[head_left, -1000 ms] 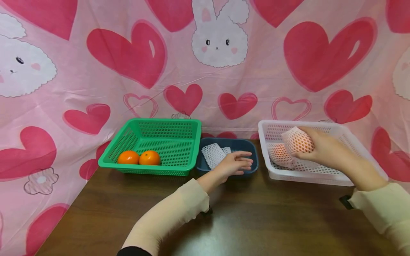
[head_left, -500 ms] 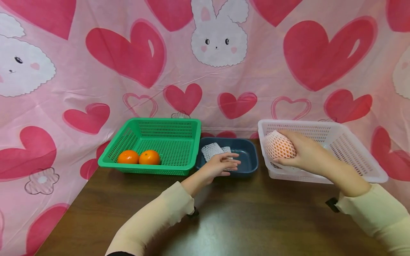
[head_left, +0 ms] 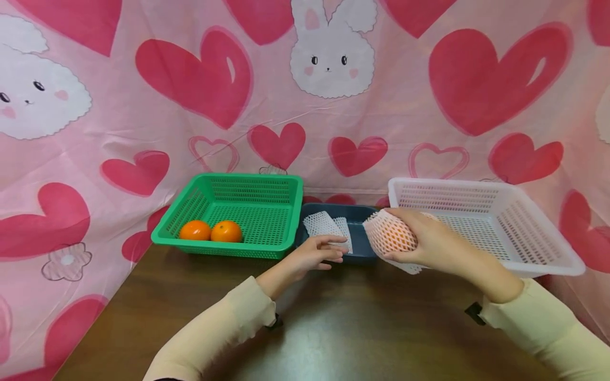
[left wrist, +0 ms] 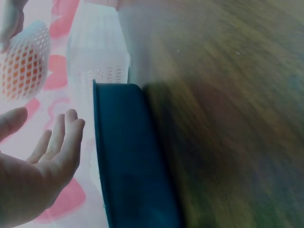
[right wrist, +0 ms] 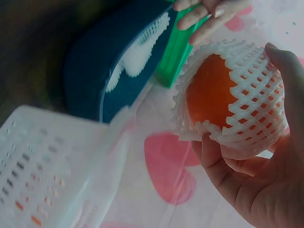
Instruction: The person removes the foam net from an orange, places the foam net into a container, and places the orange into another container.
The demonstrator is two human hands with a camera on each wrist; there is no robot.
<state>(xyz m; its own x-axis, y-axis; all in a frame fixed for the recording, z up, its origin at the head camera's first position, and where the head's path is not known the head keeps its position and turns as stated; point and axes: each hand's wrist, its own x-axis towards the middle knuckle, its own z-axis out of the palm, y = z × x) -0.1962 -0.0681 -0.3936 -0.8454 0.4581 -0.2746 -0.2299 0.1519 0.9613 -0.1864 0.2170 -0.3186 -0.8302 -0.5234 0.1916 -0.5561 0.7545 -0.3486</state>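
"Right hand (head_left: 431, 238)?"
"Holding a round orange fruit (right wrist: 206, 95) in white foam netting (right wrist: 256, 90) by the dark-blue plastic tray (left wrist: 130, 156); left hand (head_left: 310, 259) is extending empty fingers."
"Done?"
"Two bare fruits (head_left: 226, 232) are lying left of the tray; this one's still wearing netting."

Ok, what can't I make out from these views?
Head: near left corner of the white basket, behind the right grip.
Right wrist: much of the orange fruit, under its foam net.
Left wrist: inside of the blue tray, mostly behind its wall.
Left wrist: most of the right grip, cut off by the left edge.
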